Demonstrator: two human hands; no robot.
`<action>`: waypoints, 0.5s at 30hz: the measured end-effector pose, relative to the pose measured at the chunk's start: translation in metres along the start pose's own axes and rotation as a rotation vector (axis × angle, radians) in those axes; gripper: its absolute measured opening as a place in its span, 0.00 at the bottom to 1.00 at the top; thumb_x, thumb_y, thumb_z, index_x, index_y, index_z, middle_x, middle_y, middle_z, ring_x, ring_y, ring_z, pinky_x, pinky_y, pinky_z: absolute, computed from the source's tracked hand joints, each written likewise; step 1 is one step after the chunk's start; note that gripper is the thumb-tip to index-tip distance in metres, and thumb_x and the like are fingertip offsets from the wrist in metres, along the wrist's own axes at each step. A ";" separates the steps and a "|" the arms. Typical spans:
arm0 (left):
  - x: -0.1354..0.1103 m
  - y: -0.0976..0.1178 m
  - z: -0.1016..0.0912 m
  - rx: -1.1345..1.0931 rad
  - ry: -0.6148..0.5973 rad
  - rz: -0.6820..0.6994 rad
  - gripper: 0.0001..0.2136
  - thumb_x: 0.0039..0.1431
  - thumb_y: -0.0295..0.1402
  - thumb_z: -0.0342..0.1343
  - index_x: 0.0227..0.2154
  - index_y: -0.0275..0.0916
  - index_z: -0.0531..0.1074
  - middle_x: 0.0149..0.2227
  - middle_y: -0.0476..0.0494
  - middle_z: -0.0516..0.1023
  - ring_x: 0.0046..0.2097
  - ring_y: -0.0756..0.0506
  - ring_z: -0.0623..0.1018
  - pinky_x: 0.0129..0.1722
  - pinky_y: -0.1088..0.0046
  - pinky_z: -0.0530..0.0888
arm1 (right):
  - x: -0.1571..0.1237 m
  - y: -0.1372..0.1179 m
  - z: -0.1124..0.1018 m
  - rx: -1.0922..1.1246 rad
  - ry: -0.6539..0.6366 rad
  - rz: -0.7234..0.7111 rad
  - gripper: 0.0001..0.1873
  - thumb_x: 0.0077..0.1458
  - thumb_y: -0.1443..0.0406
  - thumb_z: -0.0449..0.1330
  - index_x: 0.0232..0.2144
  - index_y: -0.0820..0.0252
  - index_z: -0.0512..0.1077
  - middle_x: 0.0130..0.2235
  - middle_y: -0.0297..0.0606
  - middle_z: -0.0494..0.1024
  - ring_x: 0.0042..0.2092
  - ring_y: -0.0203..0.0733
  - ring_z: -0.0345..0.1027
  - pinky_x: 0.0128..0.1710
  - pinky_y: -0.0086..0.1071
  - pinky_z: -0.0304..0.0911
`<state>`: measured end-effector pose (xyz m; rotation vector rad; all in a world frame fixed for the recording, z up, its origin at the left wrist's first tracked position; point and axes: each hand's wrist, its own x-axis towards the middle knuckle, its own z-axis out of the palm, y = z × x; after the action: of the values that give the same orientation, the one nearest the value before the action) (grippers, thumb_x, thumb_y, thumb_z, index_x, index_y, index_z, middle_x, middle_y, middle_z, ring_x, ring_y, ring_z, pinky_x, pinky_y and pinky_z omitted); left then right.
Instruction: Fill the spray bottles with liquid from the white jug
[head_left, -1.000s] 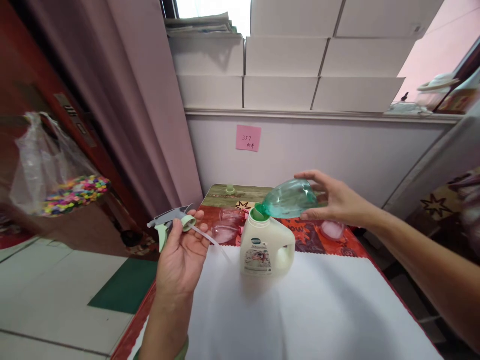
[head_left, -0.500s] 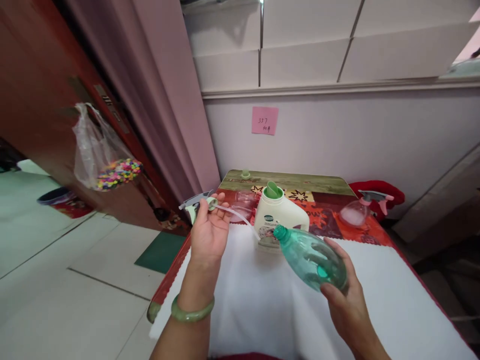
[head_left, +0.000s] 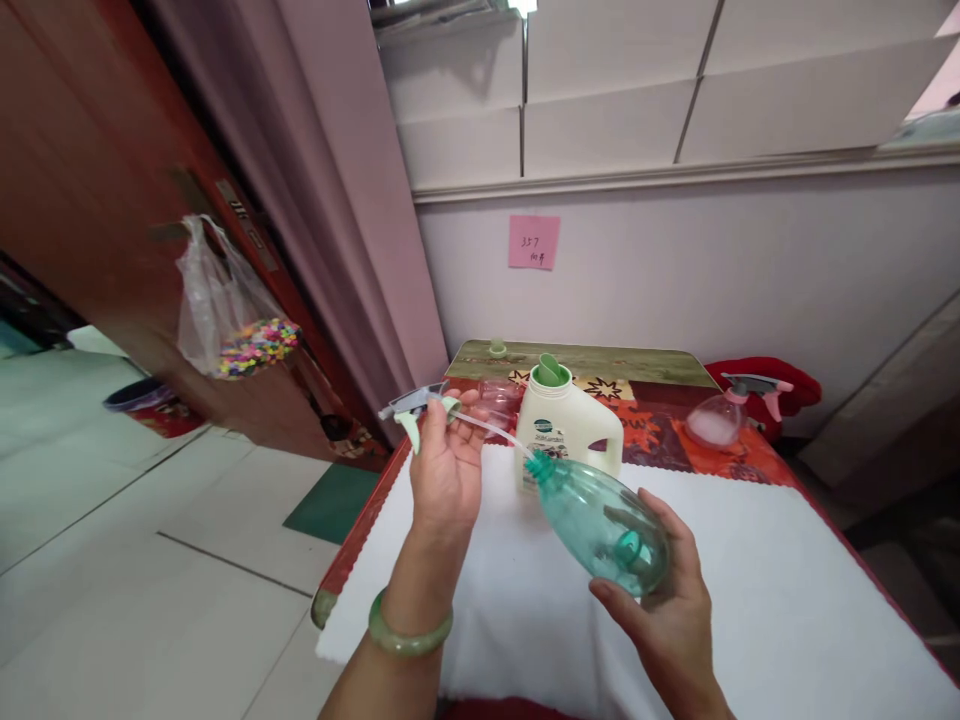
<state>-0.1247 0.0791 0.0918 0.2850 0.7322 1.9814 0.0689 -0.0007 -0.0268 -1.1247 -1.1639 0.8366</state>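
Observation:
My left hand holds a trigger spray head between thumb and fingers, its clear dip tube stretching to the right. The end of that tube meets the mouth of a translucent green bottle; whether it is inside or just at the rim, I cannot tell. Wrapped round the base of this tilted bottle is my right hand, the bottle's neck pointing up and left. Just behind stands a cream detergent jug with a green spout in its uncapped top.
A white cloth covers the table's near part. At the right stands a pink spray bottle. A clear pink container and a green cap lie behind. A bag of colourful beads hangs on the door at left.
My right hand has brought the green bottle left, so its mouth now meets the dip tube's end. My left hand with the spray head has shifted slightly right in view.

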 end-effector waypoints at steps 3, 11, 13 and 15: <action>-0.013 -0.018 -0.007 0.057 -0.056 -0.058 0.09 0.65 0.36 0.57 0.39 0.35 0.75 0.37 0.41 0.83 0.36 0.47 0.82 0.46 0.67 0.75 | 0.001 0.002 0.012 -0.041 0.037 -0.046 0.47 0.41 0.55 0.75 0.62 0.50 0.62 0.63 0.49 0.65 0.60 0.60 0.65 0.51 0.51 0.72; -0.040 -0.052 -0.020 0.137 -0.222 -0.229 0.12 0.60 0.41 0.62 0.41 0.38 0.78 0.41 0.42 0.83 0.42 0.44 0.82 0.49 0.66 0.74 | 0.004 0.013 0.023 -0.115 0.052 -0.220 0.47 0.43 0.58 0.75 0.61 0.52 0.59 0.63 0.52 0.66 0.59 0.59 0.67 0.53 0.54 0.71; -0.040 -0.052 -0.020 0.148 -0.181 -0.245 0.13 0.60 0.41 0.63 0.41 0.38 0.78 0.42 0.42 0.83 0.41 0.45 0.82 0.48 0.66 0.75 | 0.004 0.013 0.022 -0.172 0.061 -0.339 0.46 0.42 0.58 0.75 0.60 0.52 0.59 0.61 0.52 0.67 0.59 0.60 0.68 0.54 0.58 0.69; -0.041 -0.052 -0.020 0.142 -0.149 -0.262 0.13 0.59 0.42 0.64 0.40 0.38 0.78 0.41 0.43 0.83 0.41 0.45 0.82 0.48 0.66 0.75 | 0.004 0.012 0.022 -0.253 0.075 -0.495 0.45 0.41 0.60 0.76 0.58 0.51 0.59 0.59 0.51 0.68 0.58 0.61 0.68 0.54 0.60 0.69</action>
<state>-0.0762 0.0545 0.0486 0.3963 0.7732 1.6457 0.0493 0.0115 -0.0373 -0.9947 -1.4322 0.2695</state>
